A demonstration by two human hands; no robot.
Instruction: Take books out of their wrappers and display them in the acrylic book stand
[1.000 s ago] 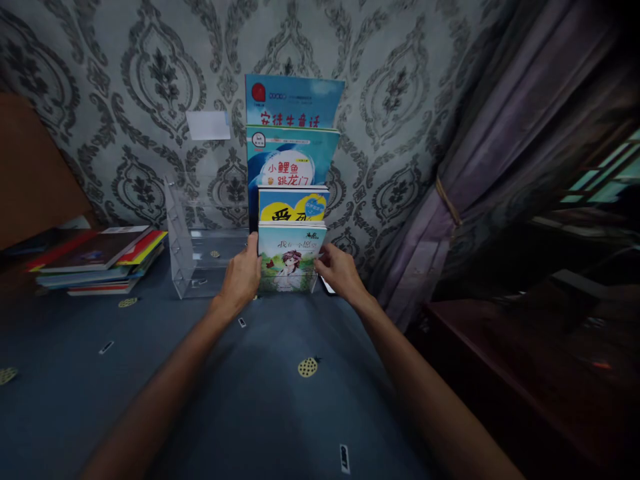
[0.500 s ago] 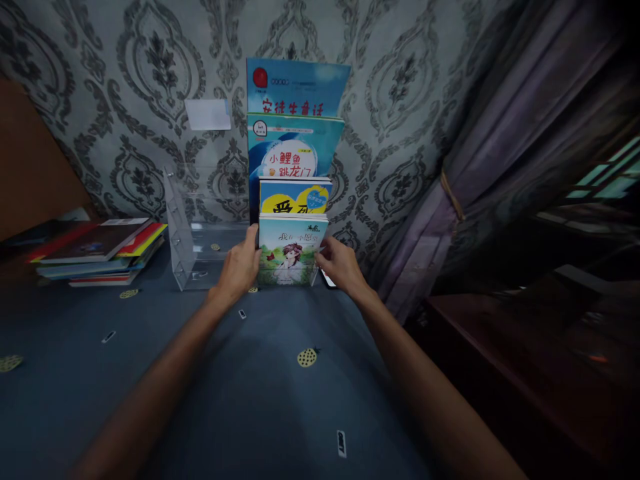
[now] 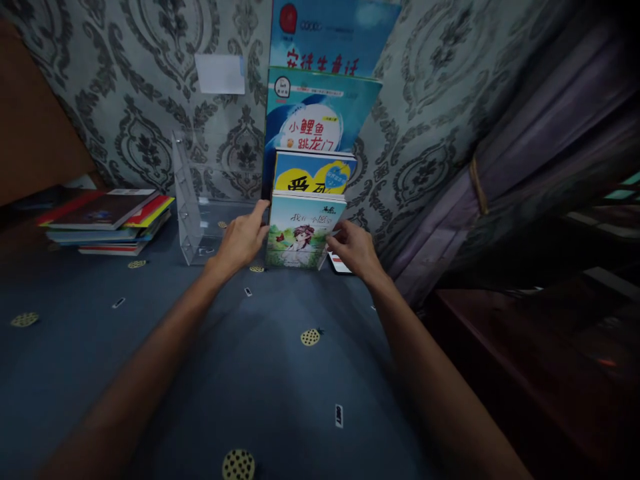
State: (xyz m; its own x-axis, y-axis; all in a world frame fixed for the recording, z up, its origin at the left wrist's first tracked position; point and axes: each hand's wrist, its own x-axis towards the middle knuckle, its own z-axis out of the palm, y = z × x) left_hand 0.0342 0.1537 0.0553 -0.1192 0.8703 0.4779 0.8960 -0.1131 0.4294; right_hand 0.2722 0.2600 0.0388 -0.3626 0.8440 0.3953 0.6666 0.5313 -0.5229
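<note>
A small green-and-white book (image 3: 300,250) with a cartoon figure on its cover stands upright in the lowest tier of a clear acrylic book rack (image 3: 186,223). My left hand (image 3: 243,235) grips the book's left edge, thumb and fingers close together. At its right edge is my right hand (image 3: 356,250), fingers curled in against it. Behind it, rising in steps, are a blue-and-yellow book (image 3: 313,175), a teal book (image 3: 320,110) and a taller blue book (image 3: 333,33). The fingertips are partly hidden by the book's edges.
A stack of books (image 3: 110,220) lies left of the rack. A phone (image 3: 340,263) lies partly under my right hand. The blue cloth (image 3: 200,373) has pineapple prints. Patterned wallpaper (image 3: 150,140) stands behind, with a tied curtain (image 3: 475,193) on the right.
The view has tilted downward and come closer, so the books look larger. Both hands stay at the front book's sides, and more of the phone shows.
</note>
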